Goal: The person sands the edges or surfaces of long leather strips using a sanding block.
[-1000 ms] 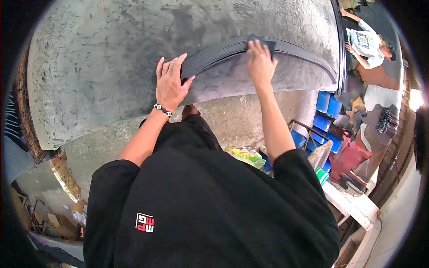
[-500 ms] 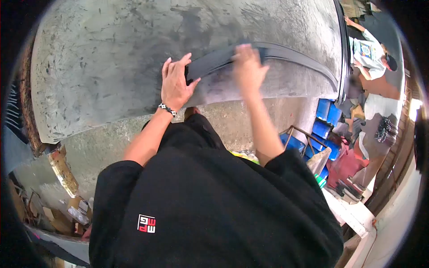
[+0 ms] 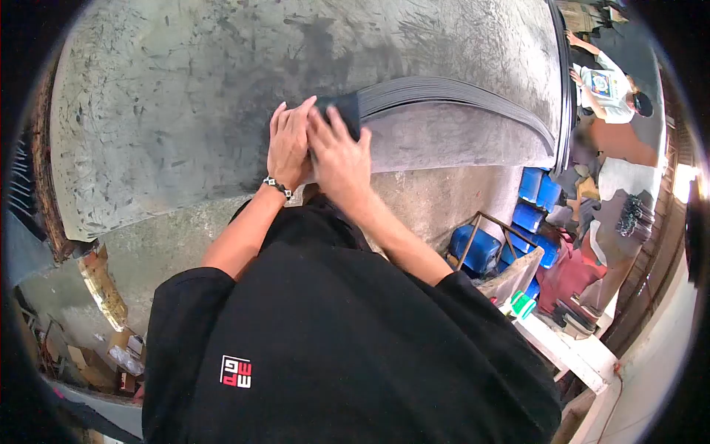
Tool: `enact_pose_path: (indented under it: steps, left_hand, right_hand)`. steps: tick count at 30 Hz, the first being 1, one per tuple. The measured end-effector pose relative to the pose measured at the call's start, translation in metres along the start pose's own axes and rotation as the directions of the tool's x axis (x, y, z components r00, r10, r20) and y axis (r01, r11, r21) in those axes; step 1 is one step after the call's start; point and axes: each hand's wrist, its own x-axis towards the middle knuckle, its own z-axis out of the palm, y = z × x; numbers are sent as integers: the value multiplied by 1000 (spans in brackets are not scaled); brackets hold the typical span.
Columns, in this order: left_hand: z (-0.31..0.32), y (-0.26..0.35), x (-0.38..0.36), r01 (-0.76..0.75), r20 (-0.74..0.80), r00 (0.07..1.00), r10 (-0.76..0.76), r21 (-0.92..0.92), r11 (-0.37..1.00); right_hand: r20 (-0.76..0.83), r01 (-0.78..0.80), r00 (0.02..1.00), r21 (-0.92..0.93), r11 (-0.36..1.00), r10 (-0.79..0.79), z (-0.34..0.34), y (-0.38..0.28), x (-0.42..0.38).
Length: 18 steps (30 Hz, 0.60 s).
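A bundle of long, thin dark grey strips [image 3: 436, 90], stacked in layers, curves across the large grey work surface [image 3: 185, 89]. My left hand [image 3: 288, 148] lies at the bundle's left end, its fingers stretched out and nearly together. Beside it and touching it, my right hand [image 3: 342, 159] presses down with fingers spread over a dark, cloth-like piece [image 3: 350, 111]. That piece covers the strips there and hides their left end. What the piece is made of I cannot make out.
Blue containers [image 3: 473, 248] and a rusty metal frame [image 3: 510, 237] stand beyond the surface at the right. Another person [image 3: 606, 92] is at the upper right, near the far edge. Cardboard boxes [image 3: 92, 366] lie on the floor at the lower left.
My right hand has slid left along the strips with the dark piece beneath it, reaching my left hand. My left hand has stayed almost in place.
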Motion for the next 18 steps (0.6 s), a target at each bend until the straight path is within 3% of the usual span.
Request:
enact_pose_path:
  steps: [3,5,6,9,11,12,14,15,17,18]
  left_hand:
    - [-7,10,5,48,13,999,-47,-104,993]
    - [-8,12,7,41,-6,999,-42,-103,994]
    - [-8,12,8,40,-7,999,-41,-98,994]
    - [-5,11,7,33,-16,999,-35,-77,996]
    - [-2,6,3,31,-7,999,-32,-61,998]
    - [-6,4,3,-49,-30,998,49,3,999]
    - [-6,9,5,-9,-24,1000,7,-77,997]
    - [-6,10,5,10,-16,1000,-12,-118,993]
    - [-7,12,5,17,-5,1000,-18,-105,994]
    - [-6,12,5,27,-2,1000,-27,-110,994]
  right_hand:
    - [-21,37,999,-58,998,-39,-6,70,7]
    - [26,-262,964,-51,964,263,-15,137,26]
    - [-136,-321,941,-76,944,309,4,169,26]
    - [-58,-429,903,-196,882,426,-1,92,37]
    - [33,-119,992,-104,987,123,-5,11,14]
    - [39,-56,998,-69,996,59,-6,14,5]
    - [15,66,998,-2,998,-66,-10,42,-2]
    - [16,42,999,-104,994,-41,-12,78,4]
    - [-66,-281,960,-178,943,274,-14,153,14]
    - [26,-559,828,-33,829,560,-9,195,15]
